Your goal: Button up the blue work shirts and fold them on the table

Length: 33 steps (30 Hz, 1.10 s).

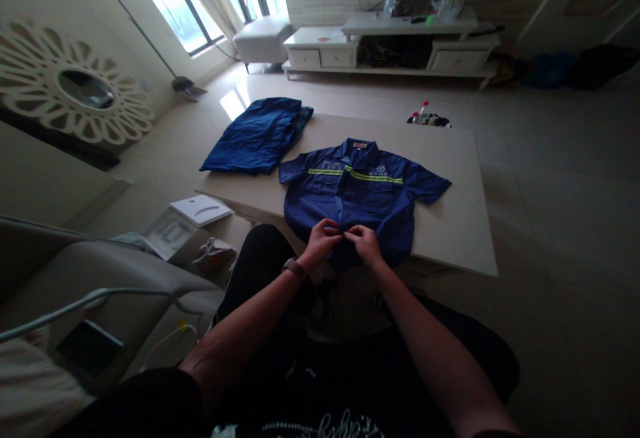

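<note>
A dark blue short-sleeved work shirt (367,195) lies front up, collar away from me, with a yellow-green stripe across the chest and two flap pockets. Its lower part hangs over the near edge of the low table (450,231). At the front placket, near the hem, my left hand (323,238) pinches the cloth between thumb and fingers. My right hand (365,243) pinches the same strip just beside it, fingertips almost meeting. Whether a button is between the fingers is too small to see. A watch is on my left wrist.
Folded blue clothing (257,135) lies at the table's far left. Bottles (424,115) stand beyond the far edge. A white box (200,209) is left of my knee, near a grey sofa (165,265). A white TV cabinet (385,48) lines the far wall.
</note>
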Available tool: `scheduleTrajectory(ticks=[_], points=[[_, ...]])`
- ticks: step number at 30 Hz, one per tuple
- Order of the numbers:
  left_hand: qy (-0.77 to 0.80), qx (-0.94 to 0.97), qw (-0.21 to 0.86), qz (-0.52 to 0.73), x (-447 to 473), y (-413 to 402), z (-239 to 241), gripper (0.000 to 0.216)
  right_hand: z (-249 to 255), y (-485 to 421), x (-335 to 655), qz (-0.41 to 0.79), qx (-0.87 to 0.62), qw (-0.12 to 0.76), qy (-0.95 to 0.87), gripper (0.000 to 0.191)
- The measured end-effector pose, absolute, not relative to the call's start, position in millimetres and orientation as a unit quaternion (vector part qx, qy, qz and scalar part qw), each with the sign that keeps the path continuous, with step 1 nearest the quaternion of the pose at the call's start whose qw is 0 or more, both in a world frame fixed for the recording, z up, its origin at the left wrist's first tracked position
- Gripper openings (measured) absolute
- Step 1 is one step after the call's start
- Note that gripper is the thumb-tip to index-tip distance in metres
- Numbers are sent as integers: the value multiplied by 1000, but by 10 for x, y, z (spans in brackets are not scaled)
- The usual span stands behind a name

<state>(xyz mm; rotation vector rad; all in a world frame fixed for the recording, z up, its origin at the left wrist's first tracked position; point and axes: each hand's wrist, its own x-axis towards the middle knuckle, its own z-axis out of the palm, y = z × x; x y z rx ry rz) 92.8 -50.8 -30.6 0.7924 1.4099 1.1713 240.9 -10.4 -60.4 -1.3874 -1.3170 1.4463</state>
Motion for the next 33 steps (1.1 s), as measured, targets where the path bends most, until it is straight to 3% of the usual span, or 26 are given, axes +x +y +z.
scheduleTrajectory(ticks=[14,20,29,33], points=[[634,435,443,462,993,-527,-374,29,-642,-16,2471,535,-555,367,-522,29],[624,544,410,382,949,-640,-422,27,-666,-22,2498,403,-587,393,-582,34],[542,692,377,291,965,-828,-556,38,-759,-35,2403,328,-615,266,-666,32],[528,697,385,295,956,-826,-588,23,-745,13,2396,340,-624,266,-652,27]])
